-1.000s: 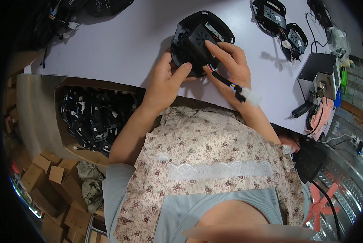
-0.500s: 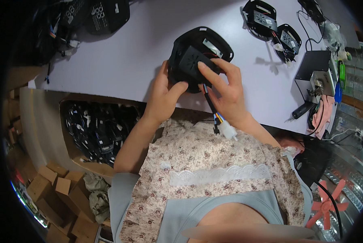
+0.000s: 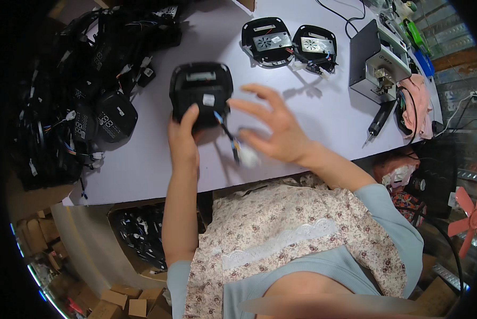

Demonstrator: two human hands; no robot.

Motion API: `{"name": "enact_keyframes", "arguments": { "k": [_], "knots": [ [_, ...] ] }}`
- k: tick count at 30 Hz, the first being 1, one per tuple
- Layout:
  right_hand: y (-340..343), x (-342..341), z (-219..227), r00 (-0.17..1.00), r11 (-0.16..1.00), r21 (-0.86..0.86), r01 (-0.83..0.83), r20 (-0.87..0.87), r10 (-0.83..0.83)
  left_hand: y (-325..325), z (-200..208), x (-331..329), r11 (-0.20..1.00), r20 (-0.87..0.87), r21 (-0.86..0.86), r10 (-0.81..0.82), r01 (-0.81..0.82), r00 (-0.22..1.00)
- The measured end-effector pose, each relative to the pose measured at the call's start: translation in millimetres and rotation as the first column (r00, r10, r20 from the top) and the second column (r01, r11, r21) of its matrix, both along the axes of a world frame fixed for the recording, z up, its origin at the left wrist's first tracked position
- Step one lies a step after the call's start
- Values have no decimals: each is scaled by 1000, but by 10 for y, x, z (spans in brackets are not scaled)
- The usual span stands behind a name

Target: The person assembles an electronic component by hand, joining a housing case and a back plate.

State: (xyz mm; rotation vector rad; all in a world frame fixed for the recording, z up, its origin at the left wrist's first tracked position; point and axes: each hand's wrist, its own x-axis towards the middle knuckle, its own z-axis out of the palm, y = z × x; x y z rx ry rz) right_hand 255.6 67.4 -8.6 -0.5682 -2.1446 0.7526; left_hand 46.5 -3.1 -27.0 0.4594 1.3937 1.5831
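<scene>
A black plastic instrument display housing (image 3: pixel 200 85) is in my left hand (image 3: pixel 183 139), which grips its lower left edge with the thumb over the face. The back side is up, showing a small white label and a slot along the top. From its lower right a bundle of coloured wires (image 3: pixel 229 133) hangs down to a white connector (image 3: pixel 249 158), blurred by motion. My right hand (image 3: pixel 275 127) is just right of the housing, slightly smeared, its fingers spread and nothing seen in them. Whether a fingertip touches the housing's edge I cannot tell.
Two similar open units (image 3: pixel 267 41) lie at the table's back. Black displays and wires are heaped (image 3: pixel 63 117) at the left. A metal-fronted box (image 3: pixel 379 64), an electric screwdriver (image 3: pixel 379 123) and pink cloth (image 3: pixel 416 106) are at the right. Below the table sits a carton of wired parts (image 3: pixel 142 234).
The housing has moved left relative to the table. My right hand has come off its face and spread its fingers, while my left keeps hold. The view has shifted, showing more of the left heap.
</scene>
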Motion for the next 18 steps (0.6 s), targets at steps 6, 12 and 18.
{"name": "enact_keyframes", "arguments": {
  "k": [6, 12, 18],
  "knots": [
    [764, 463, 60, 919, 902, 188, 388, 3, -395, 953, -148, -190, 995, -22, -61, 71, -73, 997],
    [1494, 1098, -169, 686, 746, 351, 565, 302, -662, 1337, -29, -73, 977, -469, -203, -31, -73, 883],
    [1535, 1095, -168, 708, 808, 31, 588, 463, -533, 1387, -127, -390, 873, -695, -484, -344, -58, 631]
  ]
}}
